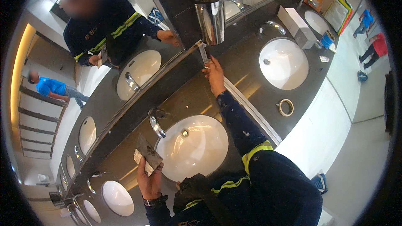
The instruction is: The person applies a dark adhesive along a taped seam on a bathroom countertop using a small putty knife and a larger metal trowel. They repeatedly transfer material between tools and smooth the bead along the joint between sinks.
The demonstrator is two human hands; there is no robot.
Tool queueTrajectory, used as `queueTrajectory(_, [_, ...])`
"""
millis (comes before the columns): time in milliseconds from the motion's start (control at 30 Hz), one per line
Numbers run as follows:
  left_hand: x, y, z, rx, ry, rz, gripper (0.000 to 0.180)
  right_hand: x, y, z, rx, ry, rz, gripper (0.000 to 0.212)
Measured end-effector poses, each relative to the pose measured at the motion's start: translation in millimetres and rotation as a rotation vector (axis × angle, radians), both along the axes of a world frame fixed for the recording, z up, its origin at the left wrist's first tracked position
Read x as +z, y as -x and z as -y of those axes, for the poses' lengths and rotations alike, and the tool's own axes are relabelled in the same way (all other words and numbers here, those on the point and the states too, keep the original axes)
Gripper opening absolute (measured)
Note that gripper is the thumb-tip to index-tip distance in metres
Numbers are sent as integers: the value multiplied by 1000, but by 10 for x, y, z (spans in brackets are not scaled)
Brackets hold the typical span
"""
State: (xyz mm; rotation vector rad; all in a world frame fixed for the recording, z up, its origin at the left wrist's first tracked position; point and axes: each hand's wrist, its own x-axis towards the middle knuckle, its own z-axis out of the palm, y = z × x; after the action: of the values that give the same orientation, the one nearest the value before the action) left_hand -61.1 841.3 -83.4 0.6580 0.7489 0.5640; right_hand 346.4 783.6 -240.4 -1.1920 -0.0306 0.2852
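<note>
My left hand (150, 180) is closed round a flat plate (148, 150), smeared with dark grey paste, above the left rim of the nearest white sink (192, 146). Up ahead, my right hand (215, 75) grips a narrow putty knife (204, 53). The knife's blade reaches the end of the mirror's lower edge (190, 51), just below a chrome cylinder (210, 21) on the dark wall. A chrome tap (156, 124) stands between the plate and the mirror.
To the right, a roll of tape (286, 107) lies on the dark counter (251, 109) near another sink (284, 64). A long white box (297, 27) and a blue tin (327, 39) stand beyond. Two people (367, 23) (377, 46) are at the far right. A large mirror (104, 75) borders the counter.
</note>
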Motion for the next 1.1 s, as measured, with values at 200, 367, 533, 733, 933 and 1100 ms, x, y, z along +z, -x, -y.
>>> queueTrajectory(200, [9,-12,29,5,-77,-105,42,120,4,-378,-176,111,220,45])
queueTrajectory(367, [147,-76,150,77,-209,-204,38,410,178,-436,-227,572,305,45])
queueTrajectory(533, [148,-69,91,70,-49,-92,34,257,111,-326,-263,603,356,45])
queueTrajectory(733, [160,-113,132,91,-136,-162,34,206,81,-336,-253,629,382,43])
queueTrajectory(933, [179,-133,129,78,-86,-137,36,145,89,-320,-260,675,393,43])
queueTrajectory(1100, [92,-61,65,84,-85,-124,35,98,175,-243,-224,671,361,43])
